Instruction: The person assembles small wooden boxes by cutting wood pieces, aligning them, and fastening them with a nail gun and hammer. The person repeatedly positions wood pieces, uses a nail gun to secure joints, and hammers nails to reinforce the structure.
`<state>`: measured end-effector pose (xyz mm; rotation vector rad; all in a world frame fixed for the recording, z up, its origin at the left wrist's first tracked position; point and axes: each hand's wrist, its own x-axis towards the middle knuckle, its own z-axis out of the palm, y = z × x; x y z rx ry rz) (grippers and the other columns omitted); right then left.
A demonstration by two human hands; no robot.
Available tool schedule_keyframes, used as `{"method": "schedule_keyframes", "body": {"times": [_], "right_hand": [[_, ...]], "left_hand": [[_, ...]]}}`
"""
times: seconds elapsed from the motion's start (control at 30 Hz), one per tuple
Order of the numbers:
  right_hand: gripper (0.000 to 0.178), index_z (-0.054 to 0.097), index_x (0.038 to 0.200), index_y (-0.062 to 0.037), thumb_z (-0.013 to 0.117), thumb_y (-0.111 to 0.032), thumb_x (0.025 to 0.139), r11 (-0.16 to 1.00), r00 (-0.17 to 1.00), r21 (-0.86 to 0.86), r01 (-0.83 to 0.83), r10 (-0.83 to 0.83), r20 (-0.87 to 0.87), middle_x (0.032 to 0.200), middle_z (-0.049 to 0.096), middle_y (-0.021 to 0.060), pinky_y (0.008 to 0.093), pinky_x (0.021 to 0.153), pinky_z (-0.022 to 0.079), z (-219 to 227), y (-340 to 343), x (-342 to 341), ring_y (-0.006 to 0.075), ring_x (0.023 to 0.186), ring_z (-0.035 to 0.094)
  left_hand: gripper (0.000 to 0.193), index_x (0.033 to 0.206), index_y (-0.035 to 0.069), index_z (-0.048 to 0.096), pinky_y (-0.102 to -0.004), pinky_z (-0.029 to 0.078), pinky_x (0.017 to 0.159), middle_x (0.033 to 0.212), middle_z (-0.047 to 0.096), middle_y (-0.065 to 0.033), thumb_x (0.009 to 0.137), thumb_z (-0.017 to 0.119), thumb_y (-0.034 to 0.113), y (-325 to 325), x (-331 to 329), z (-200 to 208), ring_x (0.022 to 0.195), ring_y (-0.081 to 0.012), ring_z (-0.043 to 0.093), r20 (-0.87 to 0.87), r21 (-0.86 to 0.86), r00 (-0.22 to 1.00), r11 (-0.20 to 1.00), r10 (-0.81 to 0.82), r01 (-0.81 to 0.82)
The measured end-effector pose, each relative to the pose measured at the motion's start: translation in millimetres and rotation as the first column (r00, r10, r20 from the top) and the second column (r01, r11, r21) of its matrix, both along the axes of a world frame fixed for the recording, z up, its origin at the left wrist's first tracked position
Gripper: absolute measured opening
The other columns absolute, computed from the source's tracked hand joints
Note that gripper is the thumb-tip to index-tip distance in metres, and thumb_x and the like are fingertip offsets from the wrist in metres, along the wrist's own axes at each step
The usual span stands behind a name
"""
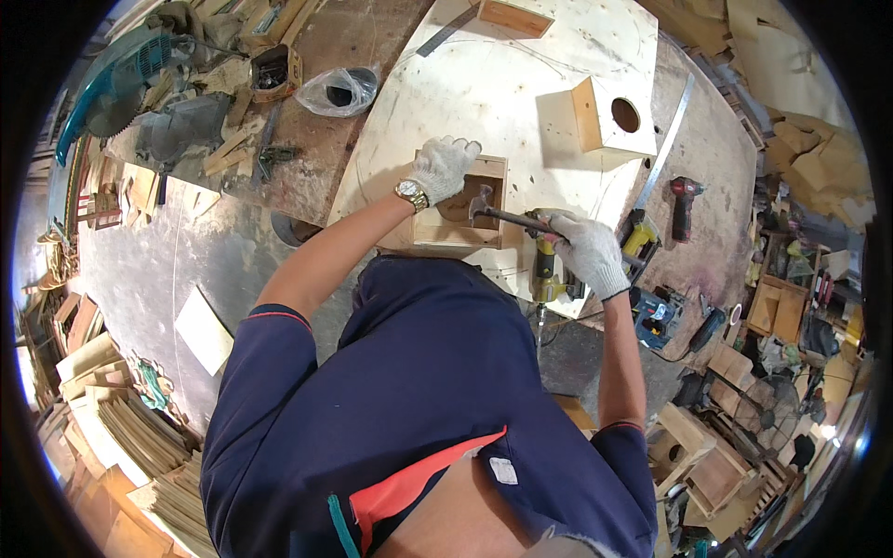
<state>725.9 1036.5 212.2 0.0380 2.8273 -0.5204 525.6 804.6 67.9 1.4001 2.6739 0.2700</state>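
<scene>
My left hand, in a white knit glove with a watch at the wrist, grips the far left edge of a small open wooden box. The fingers curl over its wall. In my gloved right hand is a hammer, held by its handle. Its metal head hangs over the box's right side, and I cannot tell whether it touches. Just below the hammer handle, a yellow-green power drill with a long bit lies at the sheet's near edge. The box rests on a pale plywood sheet.
A wooden box with a round hole stands far right on the sheet. Nearby lie a steel ruler, a red-black driver and a blue power tool. Far left is a teal circular saw; wood panels are stacked near left.
</scene>
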Motion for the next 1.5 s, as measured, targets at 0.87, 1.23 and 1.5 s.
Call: {"method": "schedule_keyframes", "body": {"times": [0.87,1.23,1.5], "right_hand": [[0.024,0.080,0.120,-0.0145,0.071,-0.028,0.102,0.995,0.988,0.067,0.071,-0.061,-0.143,0.112,0.079,0.0174,0.0496,0.086,0.060,70.5,-31.9,-45.2,0.0399,0.098,0.077],[0.023,0.085,0.102,-0.0109,0.069,-0.028,0.099,0.841,0.909,0.347,-0.414,0.365,0.200,0.100,0.081,0.0202,0.0524,0.085,0.065,25.1,-102.3,-107.7,0.0386,0.098,0.081],[0.030,0.079,0.118,-0.0006,0.066,-0.021,0.101,0.789,0.900,0.446,-0.423,0.309,0.306,0.111,0.082,0.0215,0.0492,0.081,0.068,22.0,-119.2,-119.9,0.0347,0.106,0.082]], "left_hand": [[0.056,0.155,0.010,0.058,-0.0474,0.049,0.110,0.120,0.066,-0.0097,0.101,0.059,0.027,57.3,71.9,-35.4,0.119,-0.0274,0.064,-0.278,0.175,0.953,0.982,0.123,-0.076],[0.026,0.110,0.018,0.063,-0.0424,0.043,0.097,0.104,0.060,-0.0041,0.094,0.065,0.039,61.5,65.7,-41.7,0.109,-0.0230,0.058,-0.050,0.460,0.980,0.875,0.193,-0.149],[0.023,0.109,0.018,0.062,-0.0433,0.044,0.096,0.104,0.060,-0.0046,0.096,0.064,0.037,62.7,65.2,-45.6,0.108,-0.0238,0.058,-0.167,0.315,0.971,0.943,0.171,-0.112]]}}
